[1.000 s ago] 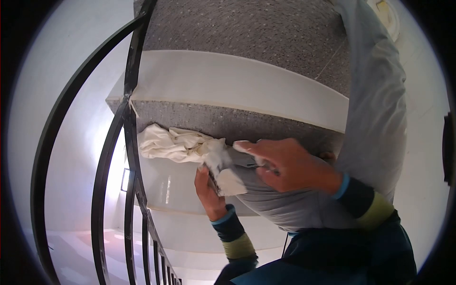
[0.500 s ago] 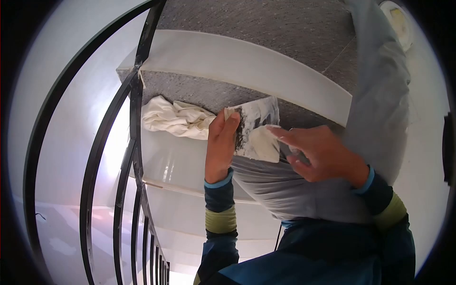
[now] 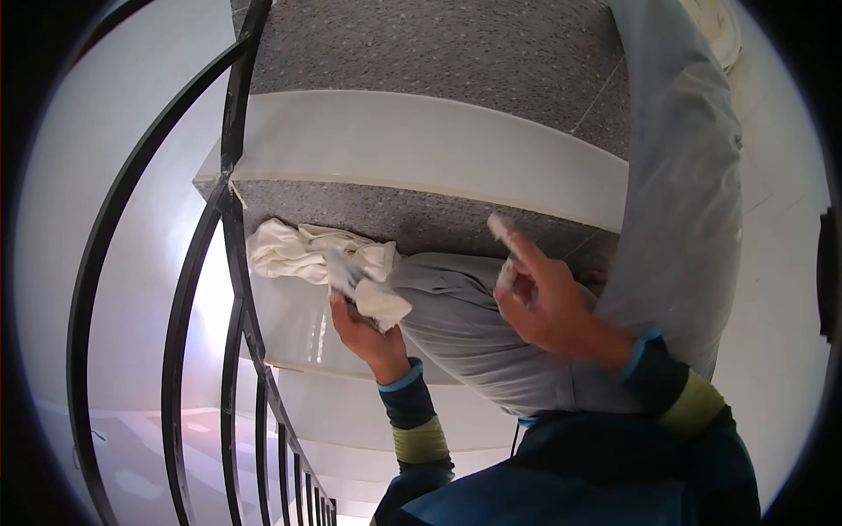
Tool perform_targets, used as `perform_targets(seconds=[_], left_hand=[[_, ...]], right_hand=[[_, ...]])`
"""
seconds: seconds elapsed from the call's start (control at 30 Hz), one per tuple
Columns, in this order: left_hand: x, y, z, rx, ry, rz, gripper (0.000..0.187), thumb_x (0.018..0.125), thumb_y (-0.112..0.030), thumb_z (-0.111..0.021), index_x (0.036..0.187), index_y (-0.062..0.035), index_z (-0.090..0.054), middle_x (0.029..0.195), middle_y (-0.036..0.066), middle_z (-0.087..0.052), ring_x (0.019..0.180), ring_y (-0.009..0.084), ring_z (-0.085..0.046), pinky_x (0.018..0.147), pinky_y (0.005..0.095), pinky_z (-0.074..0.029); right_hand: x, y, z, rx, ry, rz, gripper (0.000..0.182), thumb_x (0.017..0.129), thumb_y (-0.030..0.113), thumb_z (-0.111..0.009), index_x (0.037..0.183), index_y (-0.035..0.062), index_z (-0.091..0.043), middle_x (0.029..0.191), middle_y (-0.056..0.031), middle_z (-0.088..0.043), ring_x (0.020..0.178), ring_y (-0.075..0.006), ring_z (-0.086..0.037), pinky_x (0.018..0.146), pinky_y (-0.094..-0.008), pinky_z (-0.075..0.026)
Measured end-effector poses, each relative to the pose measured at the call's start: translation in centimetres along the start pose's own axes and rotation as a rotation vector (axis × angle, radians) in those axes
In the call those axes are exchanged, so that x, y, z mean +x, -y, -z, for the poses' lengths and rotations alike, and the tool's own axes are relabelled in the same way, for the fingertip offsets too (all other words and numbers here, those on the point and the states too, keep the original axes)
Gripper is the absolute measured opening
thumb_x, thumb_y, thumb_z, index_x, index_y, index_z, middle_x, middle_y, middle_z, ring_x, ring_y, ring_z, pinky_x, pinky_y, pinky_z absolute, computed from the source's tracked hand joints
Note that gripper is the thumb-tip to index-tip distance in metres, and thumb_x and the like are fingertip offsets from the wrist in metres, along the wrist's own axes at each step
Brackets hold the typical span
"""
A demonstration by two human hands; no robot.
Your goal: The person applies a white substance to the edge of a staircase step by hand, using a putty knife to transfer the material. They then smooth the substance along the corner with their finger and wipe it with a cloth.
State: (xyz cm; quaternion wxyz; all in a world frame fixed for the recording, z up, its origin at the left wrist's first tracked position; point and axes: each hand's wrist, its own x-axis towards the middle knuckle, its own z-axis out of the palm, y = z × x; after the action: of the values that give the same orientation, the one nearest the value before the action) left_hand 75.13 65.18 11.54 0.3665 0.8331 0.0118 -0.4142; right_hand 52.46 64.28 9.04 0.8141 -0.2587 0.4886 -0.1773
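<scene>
Putty knife (image 3: pixel 373 294), its blade white with filler, sits gripped in the left hand (image 3: pixel 368 337) at seven o'clock, just beside the white rag (image 3: pixel 298 250) on the speckled step (image 3: pixel 421 219), while the right hand (image 3: pixel 548 307) lifts a filler-coated fingertip clear, other fingers curled.

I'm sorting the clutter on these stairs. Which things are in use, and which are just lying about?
In use:
left hand holding a putty-smeared scraper
right hand, white paste on its raised fingertip

Lying about:
white rag on the speckled step
black railing
</scene>
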Motion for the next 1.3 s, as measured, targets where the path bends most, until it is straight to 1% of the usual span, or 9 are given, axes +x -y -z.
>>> perform_targets(seconds=[0.07,0.3,0.5,0.6,0.7,0.8,0.87,1.07,1.3], left_hand=[[-0.5,1.4,2.3,-0.061,-0.005,-0.025,0.042,0.090,-0.029,-0.048,0.122,-0.0021,-0.044,0.117,0.014,-0.051,0.105,0.0260,-0.054,0.090,0.0361,-0.045],[-1.3,6.4,7.5,1.250,-0.121,-0.987,0.042,0.096,-0.023,-0.033,0.128,0.0051,-0.032,0.126,0.018,-0.041,0.115,0.0247,-0.044,0.097,0.0378,-0.041],[-1.5,5.8,5.0,0.815,-0.212,-0.663,0.044,0.095,-0.026,-0.037,0.126,0.0059,-0.034,0.124,0.018,-0.041,0.114,0.0254,-0.045,0.096,0.0387,-0.042],[-1.4,5.1,4.1,0.410,-0.212,-0.408,0.043,0.095,-0.025,-0.036,0.125,0.0061,-0.034,0.126,0.018,-0.039,0.115,0.0252,-0.044,0.097,0.0383,-0.041],[-1.2,5.7,5.0,0.461,-0.214,-0.441,0.044,0.095,-0.027,-0.035,0.126,0.0051,-0.036,0.126,0.017,-0.039,0.115,0.0248,-0.044,0.096,0.0375,-0.042],[-1.0,6.6,6.2,1.040,-0.232,-0.810,0.048,0.094,-0.032,-0.035,0.125,0.0036,-0.038,0.124,0.016,-0.042,0.113,0.0246,-0.047,0.094,0.0372,-0.043],[-0.9,6.2,5.4,0.606,-0.275,-0.549,0.050,0.092,-0.035,-0.036,0.125,0.0024,-0.038,0.123,0.015,-0.044,0.112,0.0244,-0.048,0.093,0.0369,-0.044],[-1.0,4.8,3.7,0.218,-0.291,-0.303,0.050,0.092,-0.034,-0.036,0.126,0.0024,-0.038,0.125,0.014,-0.043,0.113,0.0236,-0.047,0.094,0.0365,-0.043],[-1.2,5.1,3.6,0.486,-0.304,-0.457,0.048,0.092,-0.034,-0.036,0.125,0.0012,-0.040,0.123,0.013,-0.045,0.112,0.0234,-0.048,0.094,0.0356,-0.043]], right_hand=[[1.0,-2.4,-1.6,0.026,-0.333,-0.086,0.070,0.074,0.001,-0.055,0.139,0.0029,-0.028,0.061,-0.0062,-0.050,0.051,-0.0161,-0.052,0.051,-0.0263,-0.040],[3.6,-5.1,-2.5,-0.185,-0.378,-0.053,0.074,0.075,0.007,-0.054,0.140,-0.0007,-0.020,0.059,-0.0088,-0.053,0.050,-0.0227,-0.055,0.050,-0.0345,-0.045],[2.9,-4.5,-2.8,-0.660,-0.234,-0.195,0.075,0.074,0.012,-0.054,0.139,-0.0015,-0.020,0.054,-0.0097,-0.055,0.048,-0.0265,-0.058,0.047,-0.0388,-0.047],[2.5,-4.5,-2.9,-0.685,-0.193,0.079,0.071,0.074,0.011,-0.054,0.137,-0.0046,-0.023,0.052,-0.0105,-0.054,0.049,-0.0268,-0.059,0.047,-0.0382,-0.047],[3.0,-3.5,-3.0,-0.409,-0.338,-0.004,0.068,0.074,0.010,-0.055,0.134,-0.0079,-0.028,0.051,-0.0096,-0.052,0.047,-0.0245,-0.057,0.048,-0.0349,-0.047],[3.6,-4.0,-2.8,-0.188,-0.493,-0.062,0.068,0.073,0.009,-0.057,0.132,-0.0095,-0.030,0.050,-0.0080,-0.050,0.045,-0.0210,-0.055,0.049,-0.0316,-0.046],[3.7,-4.1,-2.5,-0.174,-0.475,-0.186,0.069,0.072,0.008,-0.058,0.132,-0.0113,-0.030,0.050,-0.0067,-0.049,0.043,-0.0174,-0.052,0.049,-0.0292,-0.044],[4.2,-3.7,-2.9,-0.054,-0.446,-0.207,0.066,0.072,0.007,-0.057,0.131,-0.0078,-0.034,0.051,-0.0078,-0.050,0.044,-0.0159,-0.053,0.049,-0.0282,-0.043],[4.8,-3.3,-3.5,-0.103,-0.239,-0.057,0.064,0.073,0.008,-0.056,0.133,-0.0031,-0.036,0.055,-0.0100,-0.054,0.046,-0.0234,-0.055,0.051,-0.0316,-0.046]])
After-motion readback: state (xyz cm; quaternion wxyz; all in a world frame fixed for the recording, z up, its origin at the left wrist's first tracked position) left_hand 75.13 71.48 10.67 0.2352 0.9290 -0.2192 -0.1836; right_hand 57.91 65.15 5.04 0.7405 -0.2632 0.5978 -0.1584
